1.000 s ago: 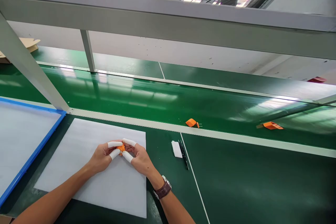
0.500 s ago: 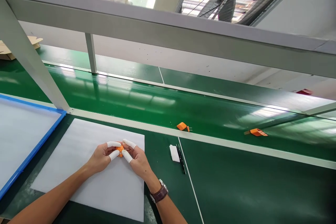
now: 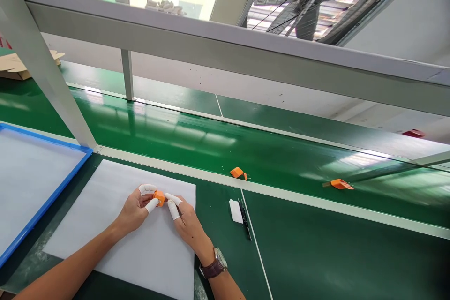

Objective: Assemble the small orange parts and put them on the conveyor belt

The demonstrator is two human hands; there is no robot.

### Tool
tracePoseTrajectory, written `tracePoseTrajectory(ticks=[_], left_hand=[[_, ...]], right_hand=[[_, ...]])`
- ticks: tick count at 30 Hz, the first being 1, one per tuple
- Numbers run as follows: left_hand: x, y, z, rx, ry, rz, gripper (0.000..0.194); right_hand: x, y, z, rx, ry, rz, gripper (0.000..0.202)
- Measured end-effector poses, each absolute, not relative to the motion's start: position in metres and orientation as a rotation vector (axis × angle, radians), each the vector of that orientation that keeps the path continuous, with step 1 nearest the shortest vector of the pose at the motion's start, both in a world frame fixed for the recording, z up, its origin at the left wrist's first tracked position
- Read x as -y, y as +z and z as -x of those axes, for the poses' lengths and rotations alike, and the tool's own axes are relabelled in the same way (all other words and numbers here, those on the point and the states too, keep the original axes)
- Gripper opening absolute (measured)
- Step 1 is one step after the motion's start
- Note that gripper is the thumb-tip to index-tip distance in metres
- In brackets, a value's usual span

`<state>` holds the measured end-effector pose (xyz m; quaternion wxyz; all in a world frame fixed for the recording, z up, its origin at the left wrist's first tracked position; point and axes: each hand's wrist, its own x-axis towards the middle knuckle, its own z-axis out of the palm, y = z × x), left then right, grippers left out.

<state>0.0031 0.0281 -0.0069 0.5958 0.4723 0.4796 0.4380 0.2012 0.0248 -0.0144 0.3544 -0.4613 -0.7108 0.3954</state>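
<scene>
Over a white sheet on the dark green table, my left hand pinches a small orange piece between thumb and forefinger. My right hand is just to the right of the piece, its forefinger tip at or very near the piece's edge and its thumb a little lower. Whether those right fingers hold anything small is too fine to tell. White covers sit on the thumbs and forefingers of both hands. A watch is on my right wrist.
Orange parts and another orange part lie on the green belt. A white piece and a thin black tool rest right of the sheet. A blue-edged tray is at left; a grey frame bar crosses above.
My right thumb and fingers have come off the orange piece's front and shifted slightly right. The piece, now turned, stays in my left hand. The orange parts on the belt have moved slightly left.
</scene>
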Motion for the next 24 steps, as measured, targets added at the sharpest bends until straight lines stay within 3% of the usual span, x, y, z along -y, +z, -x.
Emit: tracePoseTrajectory(ticks=[16, 24], left_hand=[[-0.0297, -0.0121, 0.0020, -1.176, 0.983, -1.101, 0.031], [-0.0261, -0.0121, -0.0021, -1.100, 0.984, -1.115, 0.026]], right_hand=[[-0.0348, -0.0080, -0.2119, 1.696, 1.236, 1.383, 0.037], [-0.0284, -0.0089, -0.2092, 1.540, 1.386, 1.249, 0.040]])
